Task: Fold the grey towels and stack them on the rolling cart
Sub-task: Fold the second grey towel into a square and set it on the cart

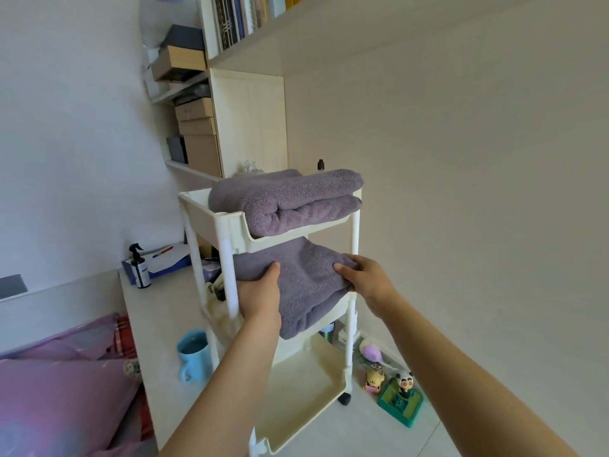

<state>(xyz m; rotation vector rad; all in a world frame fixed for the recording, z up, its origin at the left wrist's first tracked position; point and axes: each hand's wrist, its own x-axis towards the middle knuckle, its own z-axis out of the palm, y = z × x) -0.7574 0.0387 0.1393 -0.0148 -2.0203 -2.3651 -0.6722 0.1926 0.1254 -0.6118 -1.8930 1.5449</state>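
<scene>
A: From the head view, where are the towels?

B: One folded grey towel (286, 201) lies on the top tier of the white rolling cart (227, 225), filling most of that tray. A second folded grey towel (308, 282) is at the middle tier, its near edge hanging out over the front of the tray.

A: And the hands?

B: Both are on that second towel. The left hand (260, 296) holds its left near corner, thumb on top and the fingers tucked underneath, out of sight. The right hand (357, 275) grips the right edge, thumb pressed onto the cloth and the fingers (349, 258) curled over the far side. So both are grasping the towel, neither released.

A: What about the bottom tier?

B: The bottom tray (303, 400) sits low on the floor, with a black caster (345, 398) at its right corner.

A: Anything around the cart?

B: To the left, a blue mug (194, 356) stands on a pale table (155, 324), with a dark spray bottle (140, 267) farther back. A pink bed cover (59, 390) fills the lower left. On the floor to the right stand small toy figures, one a panda (404, 384) on a green base. Behind the cart a shelf unit holds cardboard boxes (196, 127), with books (244, 18) above.
</scene>
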